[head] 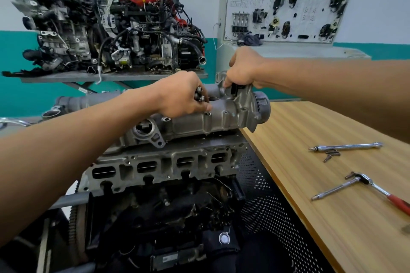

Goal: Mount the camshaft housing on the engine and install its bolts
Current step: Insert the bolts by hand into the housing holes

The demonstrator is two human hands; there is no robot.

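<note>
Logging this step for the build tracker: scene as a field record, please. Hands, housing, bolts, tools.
housing: camshaft housing sits on top of the engine
left hand: left hand holds several bolts, fingertips at a bolt hole on the housing
right hand: right hand grips the housing's far right end
tools: ratchet and extension bar lie on the wooden table, untouched
bolts seated: cannot tell
</note>
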